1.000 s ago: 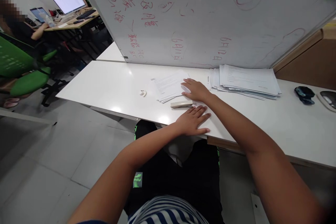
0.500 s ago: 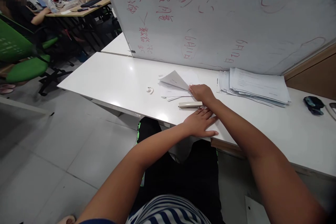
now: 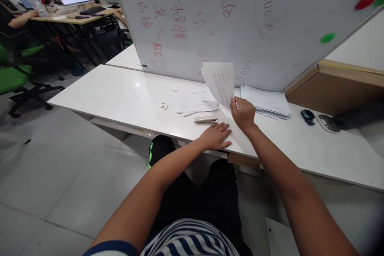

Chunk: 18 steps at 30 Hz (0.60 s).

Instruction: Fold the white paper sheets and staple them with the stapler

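Observation:
My right hand (image 3: 243, 114) is closed on a sheet of printed paper (image 3: 221, 82), which stands raised and curved above the desk. Flat on the white desk, near its front edge, lies my left hand (image 3: 216, 136) with its fingers spread. A light-coloured stapler (image 3: 205, 120) rests just beyond the left fingertips. Behind the stapler is a small pile of printed papers (image 3: 195, 102), partly covered by the raised sheet. A thicker stack of papers (image 3: 267, 102) sits beyond my right hand, against the whiteboard.
A small white curled object (image 3: 163, 106) lies left of the papers. The whiteboard (image 3: 186, 48) with red writing borders the desk's back. To the right are a black object (image 3: 307, 117), a computer mouse (image 3: 328, 123) and a brown box (image 3: 324, 88). People sit at a far desk.
My right hand has lifted the sheet off the small pile and moved right, so the sheet now stands upright. My left hand stays flat on the desk. The view has turned right.

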Tool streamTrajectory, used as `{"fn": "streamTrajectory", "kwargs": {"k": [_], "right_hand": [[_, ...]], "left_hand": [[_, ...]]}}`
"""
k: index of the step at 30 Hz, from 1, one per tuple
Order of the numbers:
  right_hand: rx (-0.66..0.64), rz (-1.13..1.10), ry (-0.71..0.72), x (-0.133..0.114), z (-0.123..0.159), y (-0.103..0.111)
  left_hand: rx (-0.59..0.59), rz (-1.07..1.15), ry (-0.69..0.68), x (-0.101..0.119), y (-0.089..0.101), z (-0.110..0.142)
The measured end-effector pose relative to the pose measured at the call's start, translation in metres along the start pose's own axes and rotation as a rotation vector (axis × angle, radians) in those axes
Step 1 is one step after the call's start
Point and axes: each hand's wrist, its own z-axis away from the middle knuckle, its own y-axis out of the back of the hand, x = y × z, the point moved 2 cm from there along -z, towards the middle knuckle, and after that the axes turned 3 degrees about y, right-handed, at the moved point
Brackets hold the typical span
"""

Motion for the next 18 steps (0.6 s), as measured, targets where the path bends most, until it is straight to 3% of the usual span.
{"fn": "streamTrajectory", "kwargs": {"k": [5,9,11,15,18], "right_hand": [[0.047,-0.006,0.069,-0.006,0.014,0.044],[0.060,-0.018,0.257,-0.020,0.040,0.074],[0.030,-0.044,0.371,-0.034,0.062,0.083],[-0.120,-0.153,0.486,-0.069,0.109,0.090],[-0.217,-0.264,0.350,-0.088,0.141,0.093]], "left_hand": [[0.120,0.259,0.052,0.005,0.015,0.012],[0.417,0.824,0.297,0.025,0.034,0.030],[0.507,1.157,0.376,0.041,0.038,0.040],[0.481,1.562,0.598,0.066,0.032,0.064],[0.455,1.675,0.850,0.068,0.017,0.088]]}}
